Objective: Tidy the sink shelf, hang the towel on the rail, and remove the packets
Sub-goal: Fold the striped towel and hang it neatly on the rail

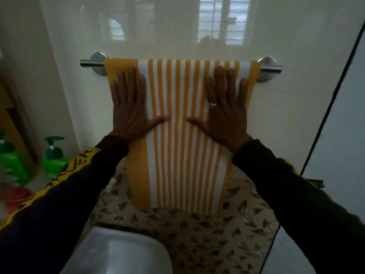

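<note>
We see no closed grip here: both hands lie flat and wide on the towel (177,135), with straight fingers that press the cloth against the wall (197,26). The left hand (130,107) is at about 9 o'clock from the middle of the towel, and its thumb points to 3 o'clock. The right hand (227,111) is at 3 o'clock, its thumb points to 9 o'clock, and it carries two rings (217,103). The two thumbs are near each other but apart. Both arms wear dark sleeves (296,194), and the left one has a yellow band with black letters.

The towel, with yellow and white stripes, hangs over the metal rail (90,63), which is at 12 o'clock from the hands. It covers the rail between the two round wall mounts, and only the rail ends show on both sides. The lower edge of the towel hangs at 6 o'clock, in front of a surface with a leaf pattern (217,234).

At 8 o'clock from the left hand stands a green pump bottle (54,157), just beside what seems to be its mirror image at the frame edge. Below them, at 7 o'clock, is a blurred red thing (13,196). At 6 o'clock, at the bottom of the view, we see a white sink (118,252).
</note>
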Demonstrator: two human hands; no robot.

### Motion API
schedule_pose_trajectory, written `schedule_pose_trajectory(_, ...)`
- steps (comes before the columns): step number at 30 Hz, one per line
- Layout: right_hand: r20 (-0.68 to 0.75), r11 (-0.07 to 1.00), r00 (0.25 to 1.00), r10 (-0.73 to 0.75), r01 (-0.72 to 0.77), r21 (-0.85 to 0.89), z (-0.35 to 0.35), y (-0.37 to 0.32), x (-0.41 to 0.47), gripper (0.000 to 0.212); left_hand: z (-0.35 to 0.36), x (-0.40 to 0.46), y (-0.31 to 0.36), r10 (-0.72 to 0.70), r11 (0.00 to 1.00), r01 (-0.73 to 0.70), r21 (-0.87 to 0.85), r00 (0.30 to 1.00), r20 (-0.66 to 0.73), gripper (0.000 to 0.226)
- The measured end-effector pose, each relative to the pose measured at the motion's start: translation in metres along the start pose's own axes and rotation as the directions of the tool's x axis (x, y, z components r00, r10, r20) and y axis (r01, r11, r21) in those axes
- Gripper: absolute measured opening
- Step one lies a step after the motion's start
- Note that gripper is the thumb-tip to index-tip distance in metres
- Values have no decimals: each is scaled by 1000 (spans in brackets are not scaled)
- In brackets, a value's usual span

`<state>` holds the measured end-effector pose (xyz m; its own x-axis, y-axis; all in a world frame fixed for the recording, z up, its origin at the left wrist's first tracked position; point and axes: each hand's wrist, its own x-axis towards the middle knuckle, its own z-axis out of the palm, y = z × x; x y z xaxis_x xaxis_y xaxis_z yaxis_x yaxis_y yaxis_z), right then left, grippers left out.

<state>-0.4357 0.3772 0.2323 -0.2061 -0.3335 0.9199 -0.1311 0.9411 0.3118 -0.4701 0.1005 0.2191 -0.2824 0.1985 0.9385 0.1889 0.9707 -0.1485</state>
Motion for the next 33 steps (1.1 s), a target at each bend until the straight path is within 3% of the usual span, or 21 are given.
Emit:
schedule_pose_trajectory(10, -97, 999, 995, 39, -40, -11, 15, 6, 11, 101, 21, 18, -7, -34, 999, 28, -42, 988, -149, 124)
schedule_pose_trajectory(18, -97, 997, 994, 51, -55, -48, -2, 13, 45, 104, -3, 44, -10, 10, 999, -19, -38, 978, -210, 113)
schedule_pose_trajectory(23, 18, 988, 990, 140, -138, -66, -15, 23, 77, 96, -34, 73, -14, -42, 998, 40, -47, 999, -23, 101)
schedule_pose_trajectory(27, 148, 983, 972, 183, -181, -25, -23, 28, 102, 77, -46, 101, -17, -62, 998, 65, -16, 986, 154, 105)
schedule_pose_trajectory(33, 358, 979, 917, 177, -201, 31, -18, 43, 121, 83, -51, 129, -29, -113, 980, 180, -89, 862, 493, 124)
